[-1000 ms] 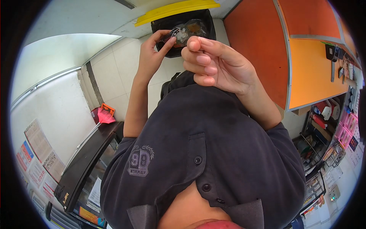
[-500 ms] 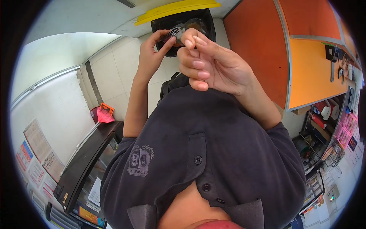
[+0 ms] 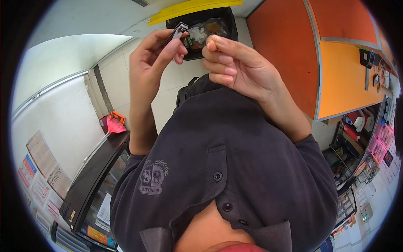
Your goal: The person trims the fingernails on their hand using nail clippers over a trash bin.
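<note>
A metal nail clipper (image 3: 180, 30) is held between the thumb and fingers of my left hand (image 3: 157, 56), its jaw end pointing up and to the right. My right hand (image 3: 241, 67) is level with it on the right, palm toward me. Its fingers are curled in and the thumb presses against the index finger, with nothing visible between them. The clipper and my right hand are apart. Beyond both hands is a trash bin with a black liner (image 3: 231, 27), holding crumpled white and clear plastic waste (image 3: 197, 37).
A yellow panel (image 3: 193, 10) lies along the bin's far edge. An orange cabinet (image 3: 285, 54) rises on the right. Over the pale tiled floor (image 3: 121, 71) at left stands a dark glass-fronted cabinet (image 3: 94, 185), with a pink brush (image 3: 116, 124) by it.
My left hand has drawn back to the left and lifted the clipper away from my right hand. My right hand has shifted slightly; its fingers stay curled. More of the bin's contents shows.
</note>
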Tool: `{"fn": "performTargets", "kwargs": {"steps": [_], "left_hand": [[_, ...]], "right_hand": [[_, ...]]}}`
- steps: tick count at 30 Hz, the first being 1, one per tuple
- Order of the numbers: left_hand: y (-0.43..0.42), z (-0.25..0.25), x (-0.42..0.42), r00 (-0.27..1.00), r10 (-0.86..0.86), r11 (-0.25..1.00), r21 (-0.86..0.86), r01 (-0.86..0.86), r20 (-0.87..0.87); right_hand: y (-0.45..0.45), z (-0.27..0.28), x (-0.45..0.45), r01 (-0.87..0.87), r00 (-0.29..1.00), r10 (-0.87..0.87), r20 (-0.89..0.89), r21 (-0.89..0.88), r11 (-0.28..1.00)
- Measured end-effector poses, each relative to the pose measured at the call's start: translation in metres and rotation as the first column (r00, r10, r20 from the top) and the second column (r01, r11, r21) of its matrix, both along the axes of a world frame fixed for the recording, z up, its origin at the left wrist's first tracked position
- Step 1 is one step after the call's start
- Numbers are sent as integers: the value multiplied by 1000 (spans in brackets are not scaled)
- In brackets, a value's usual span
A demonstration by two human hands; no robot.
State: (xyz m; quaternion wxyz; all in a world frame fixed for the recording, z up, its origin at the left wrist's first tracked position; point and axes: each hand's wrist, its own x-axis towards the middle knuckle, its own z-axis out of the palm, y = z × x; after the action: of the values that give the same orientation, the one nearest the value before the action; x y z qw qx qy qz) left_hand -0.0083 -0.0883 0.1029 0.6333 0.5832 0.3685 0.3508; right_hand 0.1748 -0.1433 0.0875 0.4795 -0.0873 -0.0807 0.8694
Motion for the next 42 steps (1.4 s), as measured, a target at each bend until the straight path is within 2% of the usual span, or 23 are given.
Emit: {"fn": "performTargets", "kwargs": {"steps": [4,7,13,16,28,30,34,36,40,42], "left_hand": [[-19,39,0,998,-67,996,-59,66,-9],[-27,44,-1,992,-115,989,-103,110,-47],[-28,41,11,989,-93,991,-103,81,-115],[-28,40,15,988,-99,991,-105,87,-115],[-25,33,20,984,-155,980,-139,142,-89],[-23,30,21,984,-163,975,-165,150,-68],[-19,25,24,990,-140,986,-92,138,-11],[-19,28,26,990,-143,987,-80,141,-17],[-20,25,28,994,-49,960,270,73,-95],[-15,20,28,993,-32,896,436,78,-112]], "right_hand": [[-3,4,3,136,962,-131,240,-5,991],[-6,13,5,205,887,-194,418,19,979],[-14,18,4,316,799,-307,517,73,946],[-16,16,6,341,789,-343,510,100,935],[-18,12,15,336,658,-399,638,225,915],[-18,11,17,336,686,-390,614,208,919],[-20,12,14,340,753,-367,546,155,927],[-20,14,17,293,851,-275,448,30,956],[-20,7,25,148,979,-133,155,-89,985],[-21,6,26,107,991,-95,99,-124,987]]}}
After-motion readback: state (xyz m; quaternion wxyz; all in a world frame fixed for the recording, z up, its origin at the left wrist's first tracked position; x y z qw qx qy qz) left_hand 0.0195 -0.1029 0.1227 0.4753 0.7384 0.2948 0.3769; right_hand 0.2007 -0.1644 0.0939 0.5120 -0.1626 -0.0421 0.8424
